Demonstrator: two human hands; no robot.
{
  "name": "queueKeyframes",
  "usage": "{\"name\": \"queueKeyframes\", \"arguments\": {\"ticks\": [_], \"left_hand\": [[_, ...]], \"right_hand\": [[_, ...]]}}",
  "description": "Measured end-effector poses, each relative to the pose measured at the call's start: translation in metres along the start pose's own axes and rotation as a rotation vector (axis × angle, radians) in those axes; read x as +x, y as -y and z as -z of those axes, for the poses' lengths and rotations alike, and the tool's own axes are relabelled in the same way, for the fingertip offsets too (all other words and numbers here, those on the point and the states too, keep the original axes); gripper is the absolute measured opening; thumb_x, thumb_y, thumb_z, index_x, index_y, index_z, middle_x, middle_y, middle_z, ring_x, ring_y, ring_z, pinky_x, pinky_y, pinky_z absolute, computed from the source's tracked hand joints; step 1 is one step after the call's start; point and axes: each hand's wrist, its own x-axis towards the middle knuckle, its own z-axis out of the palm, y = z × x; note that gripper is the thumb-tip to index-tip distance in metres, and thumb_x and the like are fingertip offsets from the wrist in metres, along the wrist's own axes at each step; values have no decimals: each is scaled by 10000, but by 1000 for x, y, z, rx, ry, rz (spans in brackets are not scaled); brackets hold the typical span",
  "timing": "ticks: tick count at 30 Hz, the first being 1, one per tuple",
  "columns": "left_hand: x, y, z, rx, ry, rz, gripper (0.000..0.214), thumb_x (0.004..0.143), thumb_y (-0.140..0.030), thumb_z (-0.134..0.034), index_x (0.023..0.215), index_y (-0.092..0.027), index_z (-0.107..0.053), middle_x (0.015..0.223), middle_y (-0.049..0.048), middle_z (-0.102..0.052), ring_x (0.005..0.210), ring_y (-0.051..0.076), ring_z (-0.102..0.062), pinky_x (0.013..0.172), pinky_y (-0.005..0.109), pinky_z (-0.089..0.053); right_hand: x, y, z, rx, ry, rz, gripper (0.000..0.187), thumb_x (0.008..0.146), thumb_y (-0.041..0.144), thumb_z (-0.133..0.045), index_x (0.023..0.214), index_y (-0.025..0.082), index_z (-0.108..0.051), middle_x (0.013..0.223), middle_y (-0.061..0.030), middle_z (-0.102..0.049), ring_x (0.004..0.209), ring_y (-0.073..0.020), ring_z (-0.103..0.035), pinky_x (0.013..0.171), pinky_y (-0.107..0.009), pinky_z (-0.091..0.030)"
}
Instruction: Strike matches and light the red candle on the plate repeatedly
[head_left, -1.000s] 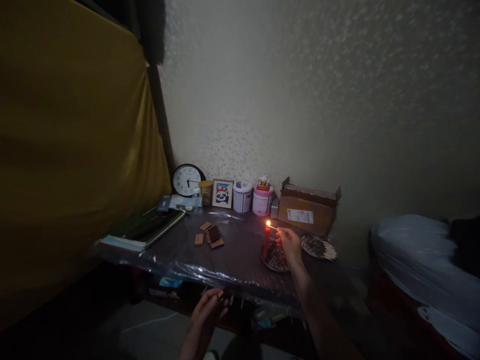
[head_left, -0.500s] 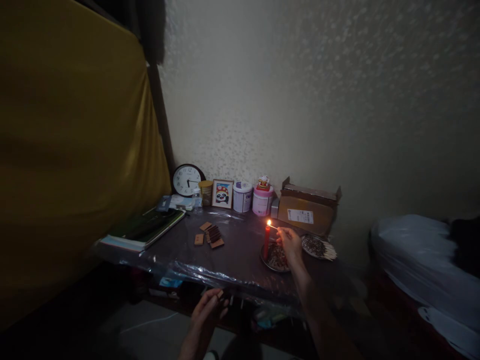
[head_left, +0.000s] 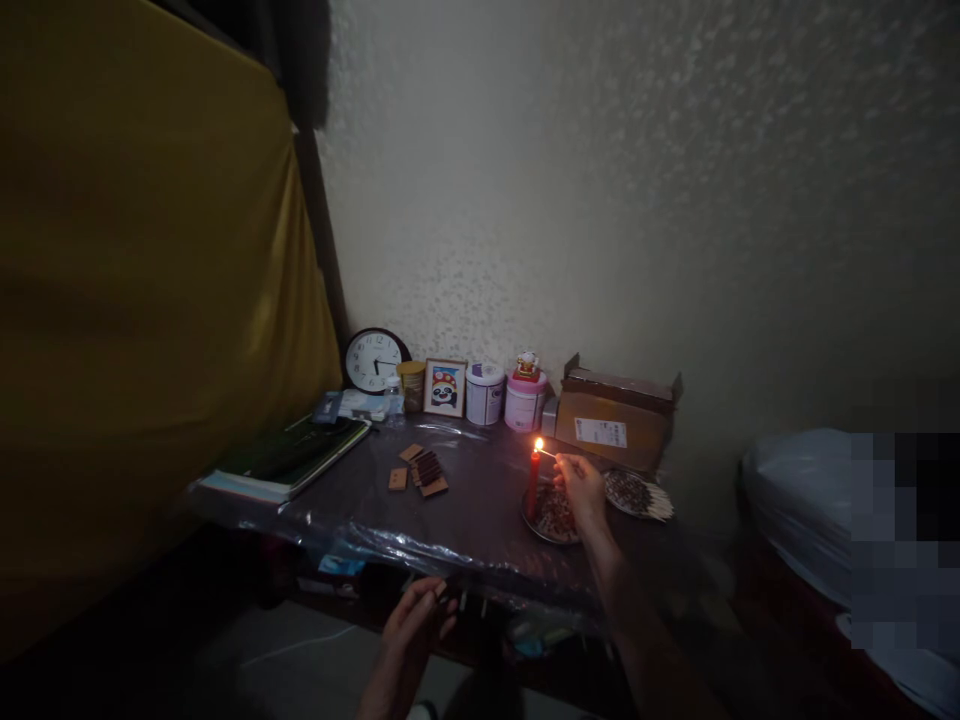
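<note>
My right hand (head_left: 581,490) pinches a thin match (head_left: 549,455), whose tip meets a bright flame (head_left: 538,444) at the top of a red candle (head_left: 533,487). The candle stands upright at the left side of a round metal plate (head_left: 551,538) strewn with small brownish bits. My left hand (head_left: 412,625) is held low, in front of the table edge, closed on a small brown piece (head_left: 441,590) mostly hidden by the fingers. Several small flat brown pieces (head_left: 398,479), some with dark strips, lie in a loose pile on the table.
Right of my hand, another plate (head_left: 619,490) holds many pale sticks with dark ends. Along the wall stand a clock (head_left: 375,360), a panda picture (head_left: 445,388), tins (head_left: 485,394) and a cardboard box (head_left: 615,420). Books (head_left: 300,455) lie left. Clear plastic (head_left: 390,545) covers the table.
Almost nothing differs. Both hands stay in place, and the flame at the candle's top looks slightly larger.
</note>
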Motion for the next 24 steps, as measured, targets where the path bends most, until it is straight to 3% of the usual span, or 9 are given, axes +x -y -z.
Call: {"name": "queueKeyframes", "arguments": {"ticks": [5, 12, 16, 18, 22, 24], "left_hand": [[-1, -2, 0, -2, 4, 12, 262, 633, -381, -724, 820, -208, -663, 842, 28, -683, 872, 219, -633, 795, 327, -467], [-1, 0, 1, -26, 36, 7, 225, 663, -343, -710, 837, -208, -664, 859, 28, -680, 854, 197, -631, 785, 312, -469], [-2, 0, 0, -18, 16, 4, 251, 632, -358, -731, 818, -202, -668, 847, 38, -684, 845, 215, -638, 773, 329, -474], [-2, 1, 0, -6, 6, -2, 260, 628, -363, -732, 821, -201, -671, 844, 43, -686, 853, 226, -640, 771, 337, -475], [-1, 1, 2, 7, -6, -13, 270, 622, -373, -732, 824, -202, -677, 840, 47, -690, 847, 238, -645, 768, 357, -478], [-1, 1, 2, 18, -1, -10, 263, 631, -373, -726, 826, -204, -676, 845, 44, -692, 856, 235, -644, 780, 356, -475]], "right_hand": [[-6, 8, 2, 45, 26, -2, 201, 613, 379, -659, 643, 185, -614, 587, 6, -604, 453, -117, -511, 437, -251, -427], [-26, 65, 16, 234, 165, 36, 243, 703, 449, -613, 682, 208, -594, 668, 34, -572, 495, -78, -479, 486, -217, -414], [-34, 81, 28, 240, 312, 50, 271, 697, 456, -640, 669, 190, -593, 610, 34, -544, 478, -77, -448, 454, -203, -377], [-35, 82, 34, 168, 312, 79, 269, 652, 419, -704, 619, 175, -595, 551, 32, -528, 483, -84, -451, 445, -195, -359], [-33, 83, 47, 216, 275, 96, 346, 698, 544, -605, 646, 203, -584, 570, 43, -520, 427, -68, -394, 414, -196, -337], [-32, 84, 52, 178, 260, 110, 327, 665, 522, -653, 645, 201, -591, 566, 43, -527, 435, -70, -415, 422, -196, -345]]}}
